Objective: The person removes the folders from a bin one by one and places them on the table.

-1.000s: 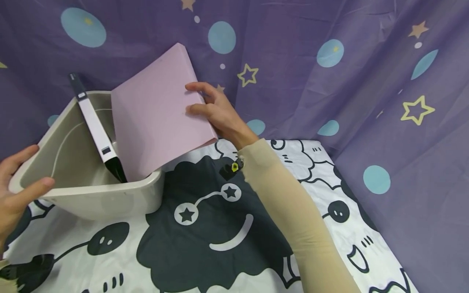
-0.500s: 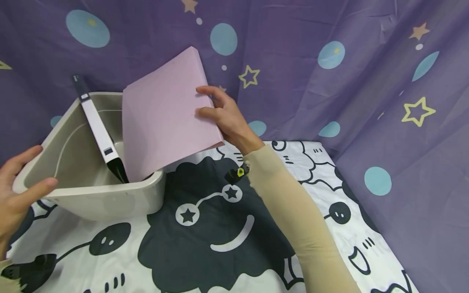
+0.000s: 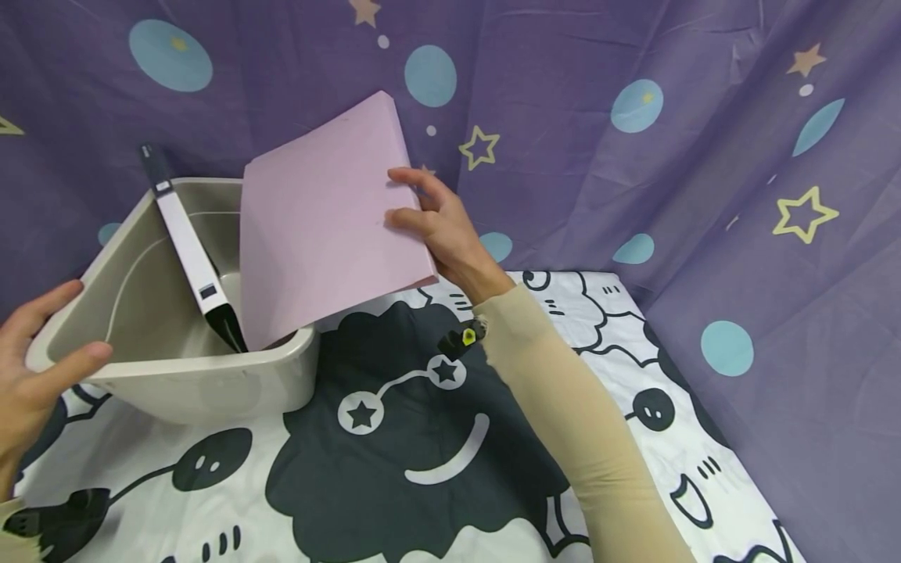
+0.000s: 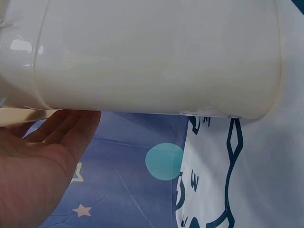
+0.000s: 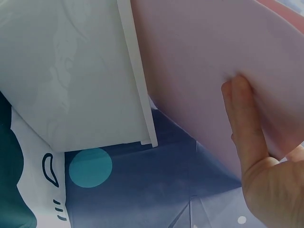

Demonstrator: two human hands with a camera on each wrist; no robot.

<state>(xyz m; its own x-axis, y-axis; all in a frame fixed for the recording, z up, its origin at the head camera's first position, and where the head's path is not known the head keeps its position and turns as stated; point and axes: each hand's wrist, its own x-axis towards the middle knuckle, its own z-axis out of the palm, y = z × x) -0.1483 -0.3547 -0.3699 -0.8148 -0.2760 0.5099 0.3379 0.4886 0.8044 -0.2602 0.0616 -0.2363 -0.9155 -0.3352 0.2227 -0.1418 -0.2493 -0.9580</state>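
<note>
In the head view, my right hand [image 3: 446,231] grips a pink file folder [image 3: 331,219] by its right edge, thumb and index finger on the near face. The folder slants, its lower left corner at the inside of a pale grey plastic bin [image 3: 211,387] and the rest over the rim. In the right wrist view, my fingers press flat against the folder's other face [image 5: 199,61]. My left hand [image 3: 35,367] holds the bin's left end, thumb at the front rim; the left wrist view has its fingers against the bin's outer wall [image 4: 156,57].
A white and black binder [image 3: 188,242] leans diagonally inside the bin, its dark upper end above the back rim. A white and black cartoon cloth [image 3: 394,508] covers the surface below. Behind and to the right hangs a purple curtain [image 3: 549,141] with stars and dots.
The pink folder has shifted right with my right hand, mostly in the first half second. Bin and left hand appear slightly further right, as does the background.
</note>
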